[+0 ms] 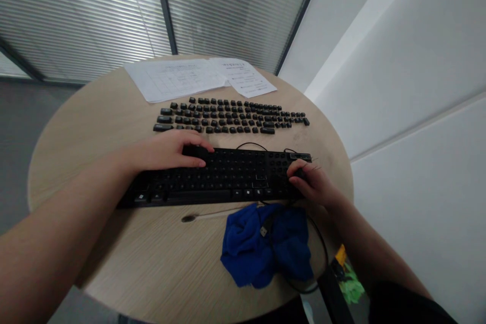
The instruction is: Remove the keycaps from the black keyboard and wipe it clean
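Observation:
A black keyboard (224, 174) lies across the round table, many of its key places bare of keycaps. My left hand (174, 151) rests on its upper left part, thumb and fingers stretched out and apart. Over the number pad at the right end, my right hand (311, 179) is closed in a pinch around a small black keycap (299, 172), partly hidden by the fingers. Behind the keyboard, loose black keycaps (228, 115) are laid out in several rows.
Printed papers (182, 78) lie at the table's far side. In front of the keyboard are a crumpled blue cloth (250, 248), a USB plug (265, 229) with its black cable looping off the edge, and a thin stick with a dark tip (189, 217). A white wall (417, 86) stands at right.

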### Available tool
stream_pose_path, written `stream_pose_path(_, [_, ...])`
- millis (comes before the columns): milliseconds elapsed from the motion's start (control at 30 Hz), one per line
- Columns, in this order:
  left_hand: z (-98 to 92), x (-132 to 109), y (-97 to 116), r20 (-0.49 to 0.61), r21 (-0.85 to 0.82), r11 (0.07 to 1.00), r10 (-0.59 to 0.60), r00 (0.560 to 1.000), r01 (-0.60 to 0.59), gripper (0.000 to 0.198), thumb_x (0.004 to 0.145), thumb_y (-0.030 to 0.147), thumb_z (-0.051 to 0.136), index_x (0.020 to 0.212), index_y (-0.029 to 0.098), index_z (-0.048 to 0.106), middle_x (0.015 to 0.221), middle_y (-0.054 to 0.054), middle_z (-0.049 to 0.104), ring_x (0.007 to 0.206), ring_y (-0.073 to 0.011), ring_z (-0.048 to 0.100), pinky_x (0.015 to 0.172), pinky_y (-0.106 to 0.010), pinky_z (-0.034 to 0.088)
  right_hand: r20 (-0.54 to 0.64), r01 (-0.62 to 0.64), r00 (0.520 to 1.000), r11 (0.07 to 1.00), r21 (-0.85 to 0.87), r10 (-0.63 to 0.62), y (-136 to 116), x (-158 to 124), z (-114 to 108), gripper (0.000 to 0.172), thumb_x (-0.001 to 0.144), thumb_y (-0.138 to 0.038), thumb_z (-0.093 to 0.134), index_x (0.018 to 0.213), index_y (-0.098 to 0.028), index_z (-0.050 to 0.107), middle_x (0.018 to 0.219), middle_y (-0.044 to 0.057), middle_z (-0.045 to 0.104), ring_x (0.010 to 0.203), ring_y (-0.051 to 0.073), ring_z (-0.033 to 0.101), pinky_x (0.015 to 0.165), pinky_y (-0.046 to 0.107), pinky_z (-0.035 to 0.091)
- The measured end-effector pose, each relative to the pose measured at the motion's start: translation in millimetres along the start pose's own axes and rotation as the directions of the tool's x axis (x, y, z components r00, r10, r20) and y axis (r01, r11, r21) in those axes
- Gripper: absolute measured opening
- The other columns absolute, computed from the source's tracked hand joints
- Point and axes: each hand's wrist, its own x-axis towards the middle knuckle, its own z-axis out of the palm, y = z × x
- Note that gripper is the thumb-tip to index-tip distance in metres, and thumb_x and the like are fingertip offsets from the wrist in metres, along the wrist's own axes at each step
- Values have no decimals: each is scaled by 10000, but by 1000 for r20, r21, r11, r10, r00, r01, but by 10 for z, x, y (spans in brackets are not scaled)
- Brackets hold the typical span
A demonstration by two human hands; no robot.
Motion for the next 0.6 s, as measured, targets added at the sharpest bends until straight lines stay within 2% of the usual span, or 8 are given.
stream_pose_path(100, [5, 4, 3, 5, -2, 1000, -3, 1000, 3, 424, 881, 530, 713, 1205, 265, 778, 1253, -64, 758, 1159, -277, 693, 1088, -416, 500, 23, 81, 996, 996, 36, -82, 12, 1, -4, 88, 1011, -306, 640, 944, -250, 632, 769, 11, 675, 649, 176, 626, 603, 298, 473])
stream_pose_path(267, [-2, 1, 13, 14, 7, 1000, -18, 1000, 18, 439, 886, 532, 705, 1232, 270, 772, 1262, -62, 753, 1162, -279, 693, 1078, -420, 500, 63, 113, 991, 990, 79, -118, 21, 0, -11, 95, 1004, -319, 658, 937, -252, 647, 771, 13, 672, 667, 182, 637, 605, 305, 474])
stream_pose_path(600, [16, 10, -36, -11, -19, 999, -36, 999, 35, 426, 842, 526, 747, 1194, 290, 788, 1219, -49, 766, 1135, -290, 703, 1043, -423, 513, -97, 29, 995, 987, 159, -13, 66, -88, 26, 118, 1024, -356, 640, 991, -243, 648, 747, -7, 644, 559, 139, 574, 528, 272, 450])
